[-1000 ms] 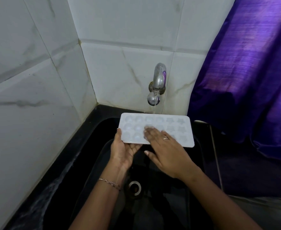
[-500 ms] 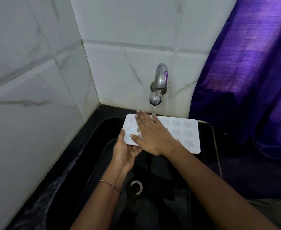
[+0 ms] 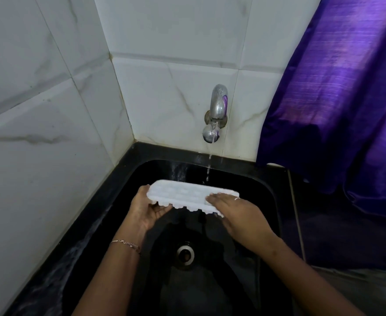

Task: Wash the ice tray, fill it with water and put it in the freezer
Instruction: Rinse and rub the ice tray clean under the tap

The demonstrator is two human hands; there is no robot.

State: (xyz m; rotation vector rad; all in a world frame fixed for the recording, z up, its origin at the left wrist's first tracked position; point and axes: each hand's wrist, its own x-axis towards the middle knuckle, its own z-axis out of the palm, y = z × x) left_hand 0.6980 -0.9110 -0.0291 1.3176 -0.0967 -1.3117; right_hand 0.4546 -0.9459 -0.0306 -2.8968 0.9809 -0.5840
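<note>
Head view: the white ice tray (image 3: pixel 182 193) is held over the black sink (image 3: pixel 266 201), below the tap (image 3: pixel 217 112)
Its left end is gripped by the left hand (image 3: pixel 145 209), with fingers curled under it; the right hand (image 3: pixel 240 215) is laid flat on its right end, fingers straight. A thin water stream (image 3: pixel 208 167) is seen falling near the far edge of the tray

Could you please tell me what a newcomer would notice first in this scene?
The white ice tray stands out most, held over the black sink: the left hand grips its left end and the right hand lies flat on its right end. Behind it, a chrome tap on the tiled wall runs a thin stream of water, and a vivid purple curtain hangs at the right.
</note>
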